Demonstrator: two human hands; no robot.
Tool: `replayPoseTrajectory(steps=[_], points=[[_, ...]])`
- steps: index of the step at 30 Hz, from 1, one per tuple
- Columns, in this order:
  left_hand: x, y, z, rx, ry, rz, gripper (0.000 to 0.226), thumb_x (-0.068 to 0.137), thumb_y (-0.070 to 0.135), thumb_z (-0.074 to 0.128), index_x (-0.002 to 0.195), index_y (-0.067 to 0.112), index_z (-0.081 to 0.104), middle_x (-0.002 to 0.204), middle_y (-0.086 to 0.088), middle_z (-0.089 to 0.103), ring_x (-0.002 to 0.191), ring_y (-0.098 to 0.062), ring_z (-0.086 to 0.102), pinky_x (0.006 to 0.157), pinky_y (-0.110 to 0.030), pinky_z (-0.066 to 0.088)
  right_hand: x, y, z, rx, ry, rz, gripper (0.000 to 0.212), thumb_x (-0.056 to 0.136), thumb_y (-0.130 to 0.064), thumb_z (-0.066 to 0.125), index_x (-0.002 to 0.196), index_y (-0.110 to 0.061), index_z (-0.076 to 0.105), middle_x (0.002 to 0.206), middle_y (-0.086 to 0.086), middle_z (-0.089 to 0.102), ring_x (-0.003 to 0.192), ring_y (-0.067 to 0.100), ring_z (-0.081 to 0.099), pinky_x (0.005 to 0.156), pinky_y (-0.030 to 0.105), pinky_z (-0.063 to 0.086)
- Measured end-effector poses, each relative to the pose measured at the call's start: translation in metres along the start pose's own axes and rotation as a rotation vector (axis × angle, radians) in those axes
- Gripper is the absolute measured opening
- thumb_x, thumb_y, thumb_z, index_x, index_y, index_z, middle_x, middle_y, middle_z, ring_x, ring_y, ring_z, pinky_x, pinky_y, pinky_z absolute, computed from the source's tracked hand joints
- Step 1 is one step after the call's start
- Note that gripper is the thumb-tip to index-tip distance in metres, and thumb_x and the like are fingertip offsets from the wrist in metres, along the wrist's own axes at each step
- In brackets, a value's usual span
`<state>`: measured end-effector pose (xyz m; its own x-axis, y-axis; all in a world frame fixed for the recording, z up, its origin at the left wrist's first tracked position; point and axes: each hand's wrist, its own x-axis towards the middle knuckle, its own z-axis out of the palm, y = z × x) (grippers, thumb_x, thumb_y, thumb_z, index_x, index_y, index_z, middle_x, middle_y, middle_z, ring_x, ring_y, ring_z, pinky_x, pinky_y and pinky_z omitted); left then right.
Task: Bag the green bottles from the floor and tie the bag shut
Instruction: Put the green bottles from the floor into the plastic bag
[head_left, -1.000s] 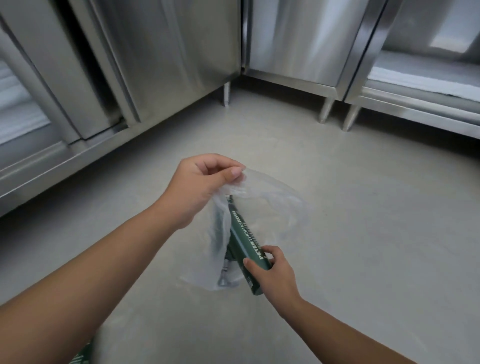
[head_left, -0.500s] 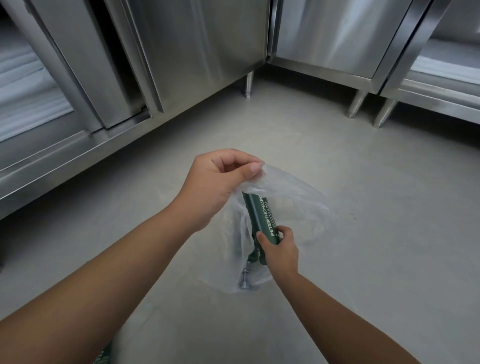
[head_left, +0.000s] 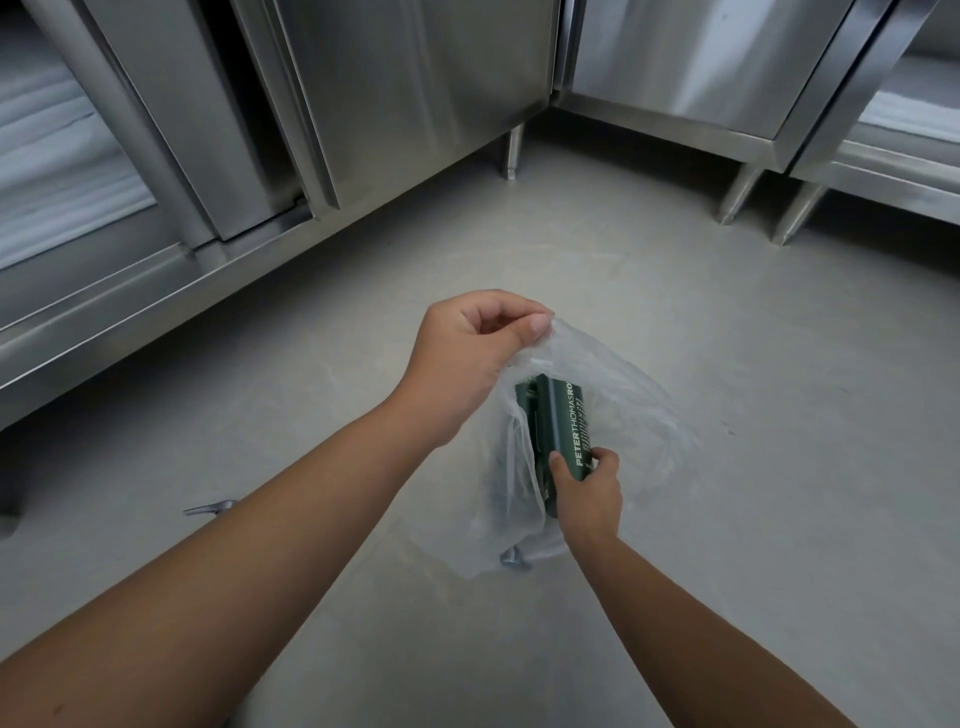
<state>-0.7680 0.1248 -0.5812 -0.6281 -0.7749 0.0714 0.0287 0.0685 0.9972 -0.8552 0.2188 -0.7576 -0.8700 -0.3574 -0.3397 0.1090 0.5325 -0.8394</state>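
step: bagging bottle (head_left: 563, 415) | left hand (head_left: 467, 364): fingers pinch bag (head_left: 639, 415) rim | right hand (head_left: 589, 493): fingers grip bottle inside bag | next: release low, withdraw without snagging the film

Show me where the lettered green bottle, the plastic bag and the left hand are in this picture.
lettered green bottle (head_left: 563, 415): head view, on its printed side.
plastic bag (head_left: 636, 410): head view, on its clear right wall.
left hand (head_left: 462, 358): head view, middle of the hand.

One head-worn wide-angle view, forward and down, close above the floor (head_left: 753, 389), steel cabinets (head_left: 415, 78) beyond.
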Motion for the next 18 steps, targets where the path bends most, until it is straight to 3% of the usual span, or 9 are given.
replayPoseTrajectory(steps=[9, 13, 18], points=[[0.003, -0.007, 0.015, 0.011, -0.030, -0.019, 0.010, 0.080, 0.003, 0.065, 0.076, 0.011, 0.069, 0.075, 0.000, 0.067, 0.066, -0.002, 0.061, 0.064, -0.013, 0.046, 0.002, 0.002, -0.013, -0.160, 0.113, -0.075, 0.044, 0.086, -0.031, 0.058, 0.122, -0.010, 0.043, 0.115, 0.022, 0.052, 0.106, 0.040, 0.049, 0.089, 0.049, 0.046], [0.003, -0.015, 0.021, 0.027, -0.039, -0.063, 0.012, 0.079, 0.005, 0.066, 0.075, 0.016, 0.070, 0.077, 0.002, 0.069, 0.072, -0.005, 0.062, 0.070, -0.015, 0.049, 0.007, 0.011, -0.016, -0.202, 0.003, 0.008, 0.040, 0.089, -0.026, 0.055, 0.123, -0.010, 0.042, 0.117, 0.023, 0.053, 0.101, 0.039, 0.055, 0.087, 0.050, 0.049], [0.000, -0.025, 0.027, 0.010, -0.073, -0.094, 0.014, 0.079, 0.003, 0.066, 0.074, 0.016, 0.069, 0.076, 0.004, 0.067, 0.069, 0.002, 0.062, 0.068, -0.010, 0.046, 0.007, 0.023, -0.019, -0.199, -0.138, -0.040, 0.038, 0.089, -0.016, 0.054, 0.126, -0.011, 0.046, 0.119, 0.019, 0.057, 0.097, 0.032, 0.060, 0.086, 0.044, 0.052]])
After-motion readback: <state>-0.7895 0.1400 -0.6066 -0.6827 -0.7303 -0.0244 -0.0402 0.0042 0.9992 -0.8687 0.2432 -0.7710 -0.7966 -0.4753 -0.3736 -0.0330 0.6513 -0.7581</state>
